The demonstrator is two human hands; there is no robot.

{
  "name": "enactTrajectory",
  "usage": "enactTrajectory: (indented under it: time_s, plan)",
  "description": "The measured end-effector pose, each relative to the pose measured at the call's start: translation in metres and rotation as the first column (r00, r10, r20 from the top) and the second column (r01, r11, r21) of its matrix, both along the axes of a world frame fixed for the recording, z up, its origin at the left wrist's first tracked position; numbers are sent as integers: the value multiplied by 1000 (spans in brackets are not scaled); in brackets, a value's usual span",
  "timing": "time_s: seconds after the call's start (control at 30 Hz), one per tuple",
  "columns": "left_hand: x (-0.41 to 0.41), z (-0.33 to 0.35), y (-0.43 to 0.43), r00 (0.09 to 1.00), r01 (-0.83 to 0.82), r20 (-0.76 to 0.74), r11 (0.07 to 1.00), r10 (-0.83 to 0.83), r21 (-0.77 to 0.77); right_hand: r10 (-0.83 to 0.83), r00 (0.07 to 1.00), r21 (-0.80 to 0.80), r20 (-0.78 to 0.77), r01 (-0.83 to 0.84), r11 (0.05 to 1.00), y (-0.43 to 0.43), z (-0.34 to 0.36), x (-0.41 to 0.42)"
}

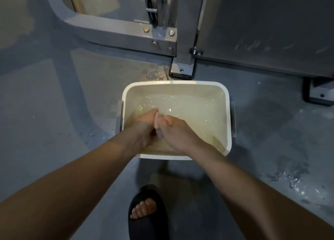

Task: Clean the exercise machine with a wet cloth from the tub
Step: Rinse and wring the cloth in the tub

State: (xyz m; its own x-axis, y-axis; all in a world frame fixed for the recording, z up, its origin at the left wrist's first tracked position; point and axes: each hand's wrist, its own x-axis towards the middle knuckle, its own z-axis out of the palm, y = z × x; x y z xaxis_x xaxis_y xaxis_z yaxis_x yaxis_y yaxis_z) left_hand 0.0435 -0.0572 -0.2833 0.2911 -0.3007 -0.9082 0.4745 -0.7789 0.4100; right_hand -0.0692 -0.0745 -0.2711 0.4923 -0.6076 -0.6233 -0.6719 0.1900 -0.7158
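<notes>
At the centre of the frame, the left hand (pixel 147 125) and right hand (pixel 176 131) are both closed around a small, pale, bunched wet cloth (pixel 158 125), pressed between them above the cloudy water in the white rectangular plastic tub (pixel 228 113). The tub stands on the grey floor (pixel 54 104). The grey-painted steel frame of the exercise machine (pixel 126 30) fills the upper part of the frame, just beyond the tub.

Handling judgement: the cloth is soft, limp and light, gaining weight when soaked, and likely slippery. Grip it as a gathered wad in a full fist; wring it over the tub. Water droplets on the floor at left and lower right indicate a slip hazard near the black slide sandal (pixel 148 220).
</notes>
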Motion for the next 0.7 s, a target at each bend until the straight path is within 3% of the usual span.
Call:
enactTrajectory:
  time_s: [0.07, 0.13, 0.23, 0.37, 0.5, 0.6, 0.7]
  plan:
    - [2, 3, -3, 1000, -3, -12, 1000, 3, -9, -72, 992, -47, 99, 77, 996, 3, 4, -1]
    - [1, 8, -6, 999, -30, -12, 1000, 30, 4, -38, 992, -150, 124, 57, 987, 4, 10, 1]
    - [-9, 19, -11, 997, -55, -51, 998, 54, -11, 29, 999, -424, 35, -12, 905, 7, 14, 3]
    - [-19, 24, -18, 995, -73, -76, 996, 69, -53, -39, 996, -566, -81, -14, 824, 7, 9, -1]
    - [-19, 24, -9, 993, -6, -115, 990, -10, -144, 16, 958, -506, -286, -165, 847, -3, 3, 0]
    - [-12, 22, -6, 994, 101, -30, 979, -108, -178, -67, 950, -301, -305, -30, 953, -29, -2, 2]
    - [7, 17, -11, 998, 57, 9, 990, -56, -132, -59, 954, -122, -295, 23, 992, -52, -4, -5]
